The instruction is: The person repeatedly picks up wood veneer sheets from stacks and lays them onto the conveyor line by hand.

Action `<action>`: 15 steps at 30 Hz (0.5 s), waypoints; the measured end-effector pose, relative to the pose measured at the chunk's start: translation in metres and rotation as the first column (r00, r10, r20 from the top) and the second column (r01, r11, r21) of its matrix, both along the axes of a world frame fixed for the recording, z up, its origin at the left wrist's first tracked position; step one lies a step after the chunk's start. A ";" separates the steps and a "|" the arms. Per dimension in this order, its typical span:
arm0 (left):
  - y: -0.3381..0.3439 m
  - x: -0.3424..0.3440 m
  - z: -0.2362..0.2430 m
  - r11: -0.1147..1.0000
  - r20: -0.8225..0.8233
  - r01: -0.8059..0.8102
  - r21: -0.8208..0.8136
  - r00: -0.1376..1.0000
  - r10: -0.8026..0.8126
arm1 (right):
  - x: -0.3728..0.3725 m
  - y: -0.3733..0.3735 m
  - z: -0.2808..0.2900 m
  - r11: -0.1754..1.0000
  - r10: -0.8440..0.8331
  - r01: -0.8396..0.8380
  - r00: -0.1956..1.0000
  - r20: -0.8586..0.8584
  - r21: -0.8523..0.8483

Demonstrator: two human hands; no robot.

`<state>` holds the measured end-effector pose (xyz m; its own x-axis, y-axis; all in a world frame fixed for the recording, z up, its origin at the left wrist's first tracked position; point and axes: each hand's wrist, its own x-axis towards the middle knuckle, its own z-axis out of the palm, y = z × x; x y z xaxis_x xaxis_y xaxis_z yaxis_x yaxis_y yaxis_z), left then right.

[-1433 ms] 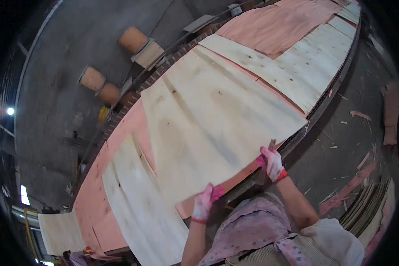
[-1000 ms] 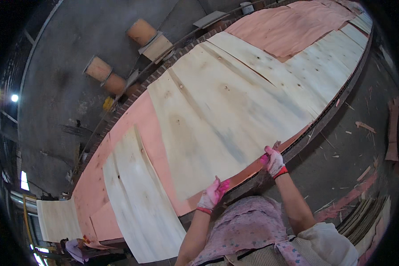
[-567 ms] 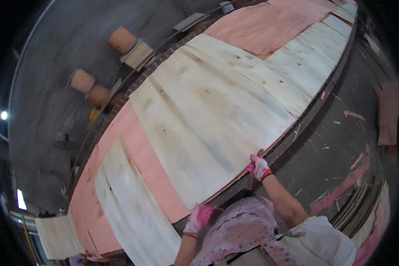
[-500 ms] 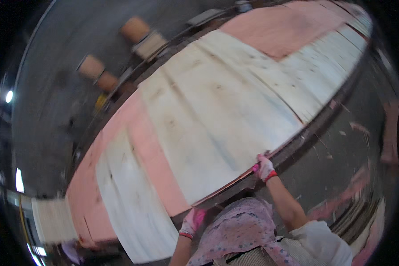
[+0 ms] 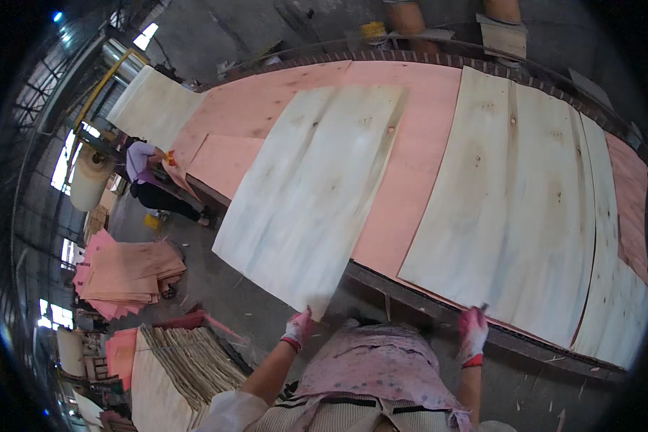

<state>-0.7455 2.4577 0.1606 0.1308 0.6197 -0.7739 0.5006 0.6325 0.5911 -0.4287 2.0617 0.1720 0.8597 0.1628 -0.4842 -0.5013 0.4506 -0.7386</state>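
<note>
1. Left hand pinches the near corner of a thin, knotty, streaked wood sheet.
2. The sheet lies left, over smooth pink sheeting.
3. Right hand: by the table's near edge; cannot tell its grip.

Left pale veneer sheet: knotted, streaked; lies skewed on pink layer, near end overhanging; right pale veneer sheet: knotted, streaked; lies flat, apart from the first.

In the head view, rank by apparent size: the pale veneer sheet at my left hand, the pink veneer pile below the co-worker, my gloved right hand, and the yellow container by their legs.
Largest: pale veneer sheet
Pink veneer pile
Gloved right hand
Smallest: yellow container
</note>
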 end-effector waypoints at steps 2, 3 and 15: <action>0.023 -0.013 -0.020 0.991 -0.027 0.003 0.137 1.000 0.001 | -0.011 0.048 -0.005 0.961 0.232 -0.221 0.971 0.053 -0.165; 0.034 -0.005 -0.021 0.987 -0.123 -0.101 0.123 0.986 0.116 | -0.014 0.068 -0.022 0.940 0.338 -0.331 0.937 0.090 -0.082; 0.172 -0.047 0.029 0.875 0.688 0.270 -0.401 0.720 0.092 | -0.130 0.355 0.078 0.611 0.739 -0.759 0.649 -0.181 -0.225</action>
